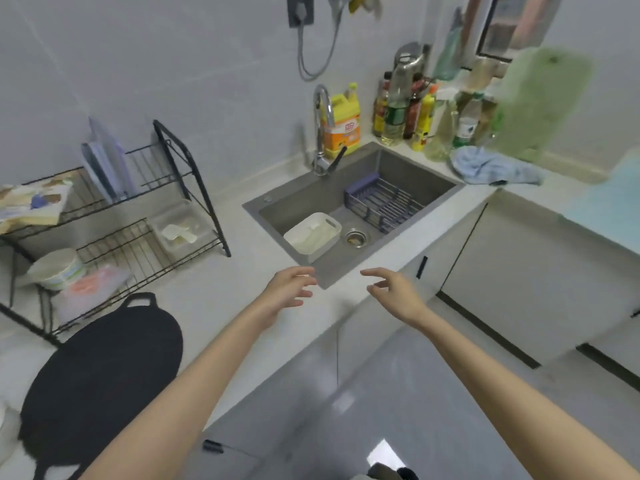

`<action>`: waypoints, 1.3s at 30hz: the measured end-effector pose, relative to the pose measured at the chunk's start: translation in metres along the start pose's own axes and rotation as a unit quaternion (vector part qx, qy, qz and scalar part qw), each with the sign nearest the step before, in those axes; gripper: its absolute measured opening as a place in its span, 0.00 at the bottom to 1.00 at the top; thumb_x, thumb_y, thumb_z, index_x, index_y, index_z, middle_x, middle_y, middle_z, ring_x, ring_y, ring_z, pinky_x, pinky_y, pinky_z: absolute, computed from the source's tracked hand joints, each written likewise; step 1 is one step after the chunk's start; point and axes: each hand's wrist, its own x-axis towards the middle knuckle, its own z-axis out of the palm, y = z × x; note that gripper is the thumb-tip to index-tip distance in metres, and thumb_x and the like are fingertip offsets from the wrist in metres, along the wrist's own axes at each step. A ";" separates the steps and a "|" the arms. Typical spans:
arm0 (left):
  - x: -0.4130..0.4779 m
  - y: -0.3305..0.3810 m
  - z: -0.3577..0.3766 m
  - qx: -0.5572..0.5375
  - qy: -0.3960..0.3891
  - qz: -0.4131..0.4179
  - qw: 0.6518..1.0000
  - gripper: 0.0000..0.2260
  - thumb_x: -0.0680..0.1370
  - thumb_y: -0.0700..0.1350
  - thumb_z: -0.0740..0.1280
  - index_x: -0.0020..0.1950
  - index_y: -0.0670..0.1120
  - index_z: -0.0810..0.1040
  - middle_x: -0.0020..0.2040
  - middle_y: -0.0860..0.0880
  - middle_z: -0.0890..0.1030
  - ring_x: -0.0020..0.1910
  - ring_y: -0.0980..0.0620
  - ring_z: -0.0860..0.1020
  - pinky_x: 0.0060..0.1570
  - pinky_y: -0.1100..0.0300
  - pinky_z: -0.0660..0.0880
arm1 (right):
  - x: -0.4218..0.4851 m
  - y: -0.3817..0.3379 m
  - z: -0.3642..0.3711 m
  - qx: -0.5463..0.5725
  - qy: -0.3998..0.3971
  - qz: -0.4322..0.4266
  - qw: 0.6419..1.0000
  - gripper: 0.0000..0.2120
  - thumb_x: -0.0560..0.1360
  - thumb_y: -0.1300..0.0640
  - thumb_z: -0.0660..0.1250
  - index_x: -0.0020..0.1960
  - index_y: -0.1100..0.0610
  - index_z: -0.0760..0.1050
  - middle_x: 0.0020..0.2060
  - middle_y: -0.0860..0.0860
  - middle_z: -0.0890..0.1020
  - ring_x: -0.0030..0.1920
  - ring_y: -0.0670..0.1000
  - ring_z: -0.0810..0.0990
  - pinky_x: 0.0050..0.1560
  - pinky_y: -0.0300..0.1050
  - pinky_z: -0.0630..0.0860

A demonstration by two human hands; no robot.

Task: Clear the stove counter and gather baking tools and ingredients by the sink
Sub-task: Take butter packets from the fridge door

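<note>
1. A bare strip of worktop [249, 289] is lying open between the wire rack [138, 216] and the sink [349, 209].
2. A black round pan [104, 375] is crowding the near left worktop.
3. A white tub [311, 237] and a purple basket [381, 202] are taking up sink room; the drain [355, 236] is sitting clear between them.
4. Bottles [415, 109] are packing the back corner.

Soft, even indoor light with weak shadows. A bright glare patch lies on the floor [382, 453]. Edges bend outward; the top right corner is blurred.

both empty hands, left hand [289, 289] and right hand [398, 292], near sink [332, 275].
</note>
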 end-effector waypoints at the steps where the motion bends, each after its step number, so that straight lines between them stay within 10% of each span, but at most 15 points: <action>1: 0.007 0.011 0.018 0.011 -0.014 0.008 1.000 0.14 0.79 0.45 0.63 0.65 0.49 0.74 0.58 0.50 0.79 0.51 0.53 0.79 0.51 0.61 0.75 | -0.004 0.011 -0.016 0.002 0.013 0.010 1.000 0.16 0.78 0.61 0.62 0.65 0.52 0.74 0.65 0.49 0.76 0.54 0.48 0.78 0.49 0.38 0.71; 13: 0.072 0.137 0.303 0.120 -0.217 0.075 0.966 0.14 0.79 0.44 0.64 0.65 0.48 0.74 0.54 0.50 0.80 0.47 0.54 0.79 0.47 0.62 0.76 | -0.106 0.167 -0.231 0.068 0.250 0.171 0.950 0.17 0.77 0.63 0.61 0.64 0.53 0.75 0.51 0.52 0.80 0.38 0.48 0.79 0.28 0.29 0.69; 20: 0.073 0.177 0.467 0.179 -0.338 0.108 0.918 0.14 0.79 0.43 0.63 0.65 0.48 0.74 0.60 0.48 0.78 0.45 0.53 0.79 0.48 0.62 0.75 | -0.188 0.246 -0.306 0.101 0.377 0.263 0.882 0.17 0.77 0.62 0.62 0.63 0.52 0.76 0.58 0.52 0.80 0.50 0.56 0.80 0.41 0.37 0.74; 24: 0.062 0.188 0.563 0.237 -0.434 0.132 0.859 0.15 0.79 0.44 0.64 0.66 0.48 0.74 0.61 0.48 0.77 0.49 0.52 0.79 0.50 0.61 0.76 | -0.238 0.285 -0.334 0.127 0.462 0.318 0.818 0.15 0.77 0.62 0.63 0.63 0.54 0.76 0.57 0.48 0.81 0.45 0.57 0.79 0.34 0.25 0.69; 39: -0.022 0.232 0.870 0.361 -0.684 0.204 0.600 0.14 0.80 0.42 0.62 0.65 0.47 0.73 0.53 0.49 0.76 0.42 0.56 0.76 0.45 0.64 0.73 | -0.380 0.377 -0.409 0.184 0.677 0.469 0.536 0.17 0.77 0.63 0.62 0.65 0.56 0.74 0.65 0.49 0.76 0.47 0.48 0.77 0.45 0.32 0.68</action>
